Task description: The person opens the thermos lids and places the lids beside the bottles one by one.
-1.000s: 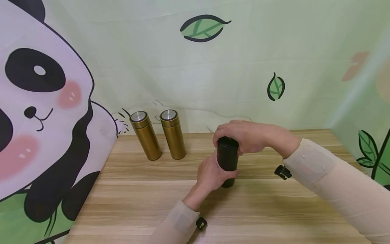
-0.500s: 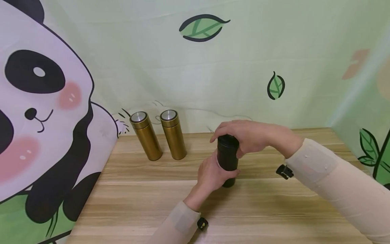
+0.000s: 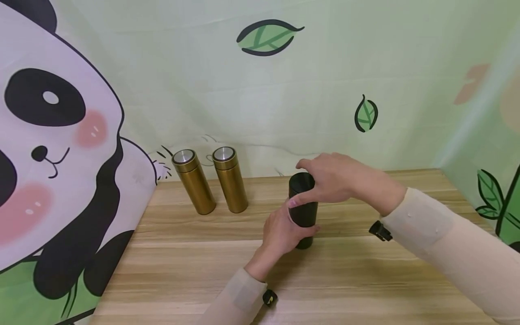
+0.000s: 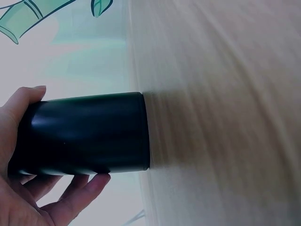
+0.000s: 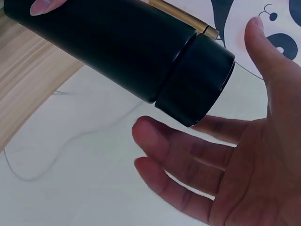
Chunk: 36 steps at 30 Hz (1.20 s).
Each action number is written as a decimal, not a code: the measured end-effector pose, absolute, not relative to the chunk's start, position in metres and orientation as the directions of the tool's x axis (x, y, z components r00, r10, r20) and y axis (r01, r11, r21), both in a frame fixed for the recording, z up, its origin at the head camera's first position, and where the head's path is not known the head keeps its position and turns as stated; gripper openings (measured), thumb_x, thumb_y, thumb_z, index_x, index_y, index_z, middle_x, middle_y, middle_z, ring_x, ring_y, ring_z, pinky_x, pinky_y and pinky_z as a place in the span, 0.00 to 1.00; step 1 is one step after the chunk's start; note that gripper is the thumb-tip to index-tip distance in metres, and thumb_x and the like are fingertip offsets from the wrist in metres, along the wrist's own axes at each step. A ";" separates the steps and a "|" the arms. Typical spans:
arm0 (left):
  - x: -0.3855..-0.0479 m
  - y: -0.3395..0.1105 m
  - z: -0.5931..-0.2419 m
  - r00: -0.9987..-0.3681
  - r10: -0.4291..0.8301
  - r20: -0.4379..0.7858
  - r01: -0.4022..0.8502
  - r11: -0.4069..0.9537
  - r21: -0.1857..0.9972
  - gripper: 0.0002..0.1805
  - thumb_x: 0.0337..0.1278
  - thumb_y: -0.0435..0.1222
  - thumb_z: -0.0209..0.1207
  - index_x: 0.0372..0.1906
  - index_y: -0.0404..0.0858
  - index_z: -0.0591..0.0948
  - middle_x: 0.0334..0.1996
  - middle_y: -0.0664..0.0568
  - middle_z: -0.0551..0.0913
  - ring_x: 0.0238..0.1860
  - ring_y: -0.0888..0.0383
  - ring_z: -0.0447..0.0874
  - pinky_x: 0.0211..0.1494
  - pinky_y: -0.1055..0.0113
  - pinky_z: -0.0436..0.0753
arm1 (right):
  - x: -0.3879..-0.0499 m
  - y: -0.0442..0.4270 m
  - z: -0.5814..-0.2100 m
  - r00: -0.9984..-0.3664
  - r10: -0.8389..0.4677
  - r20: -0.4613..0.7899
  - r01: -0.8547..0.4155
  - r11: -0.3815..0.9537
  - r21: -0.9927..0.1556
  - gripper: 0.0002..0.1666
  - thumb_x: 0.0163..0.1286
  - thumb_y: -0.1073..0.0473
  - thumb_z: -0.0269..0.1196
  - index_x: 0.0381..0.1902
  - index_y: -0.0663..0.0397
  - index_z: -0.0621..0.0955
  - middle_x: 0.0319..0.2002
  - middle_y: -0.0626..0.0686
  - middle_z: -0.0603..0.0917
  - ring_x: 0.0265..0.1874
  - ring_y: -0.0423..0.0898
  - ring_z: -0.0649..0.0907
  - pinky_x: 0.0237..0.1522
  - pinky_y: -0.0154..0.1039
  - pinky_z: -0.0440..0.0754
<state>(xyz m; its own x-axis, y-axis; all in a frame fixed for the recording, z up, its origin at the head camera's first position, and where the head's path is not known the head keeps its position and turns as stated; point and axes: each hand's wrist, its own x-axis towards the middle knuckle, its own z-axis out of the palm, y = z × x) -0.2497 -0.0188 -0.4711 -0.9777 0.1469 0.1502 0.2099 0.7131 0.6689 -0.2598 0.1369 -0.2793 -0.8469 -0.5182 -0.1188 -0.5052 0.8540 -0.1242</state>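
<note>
A black bottle (image 3: 304, 212) stands upright on the wooden table (image 3: 183, 271). The left hand (image 3: 280, 230) grips its body; in the left wrist view the hand (image 4: 28, 188) curls round the bottle (image 4: 89, 134), whose base meets the tabletop. Around the bottle's top, the right hand (image 3: 335, 178) has its thumb and fingers spread apart. The right wrist view shows the black cap (image 5: 196, 79) on the bottle (image 5: 117, 42), with the right hand (image 5: 235, 155) open beside it, fingers loosely bent.
Two gold bottles with silver-topped lids, a left one (image 3: 194, 183) and a right one (image 3: 229, 180), stand upright near the table's back left. Behind the table hangs a pale green cloth (image 3: 183, 67) printed with leaves and a panda.
The right hand has loosened from the cap; its fingers have moved back and right, and its thumb now shows in front of the bottle's upper part. The left hand's grip looks the same.
</note>
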 end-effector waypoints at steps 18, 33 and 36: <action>-0.248 -0.019 -0.471 -0.975 0.160 0.152 0.221 0.722 0.655 0.45 0.43 0.61 0.77 0.65 0.45 0.74 0.50 0.52 0.88 0.47 0.53 0.86 0.45 0.60 0.81 | -0.252 0.117 -0.289 -0.906 -0.423 -0.019 -0.423 0.905 0.035 0.50 0.55 0.12 0.59 0.38 0.56 0.80 0.29 0.51 0.81 0.30 0.48 0.81 0.28 0.44 0.77; -0.248 -0.019 -0.469 -0.979 0.159 0.130 0.205 0.717 0.667 0.47 0.44 0.61 0.76 0.67 0.45 0.72 0.52 0.53 0.87 0.49 0.51 0.85 0.47 0.58 0.81 | -0.253 0.118 -0.293 -0.897 -0.443 0.014 -0.442 0.896 0.044 0.42 0.58 0.21 0.66 0.37 0.57 0.80 0.27 0.51 0.80 0.28 0.48 0.80 0.29 0.44 0.80; -0.248 -0.019 -0.469 -0.977 0.164 0.134 0.211 0.724 0.656 0.47 0.44 0.62 0.76 0.67 0.45 0.73 0.52 0.52 0.87 0.49 0.51 0.85 0.47 0.58 0.81 | -0.253 0.118 -0.291 -0.893 -0.449 0.007 -0.448 0.893 0.043 0.42 0.59 0.22 0.66 0.39 0.57 0.80 0.28 0.51 0.81 0.30 0.49 0.81 0.32 0.46 0.83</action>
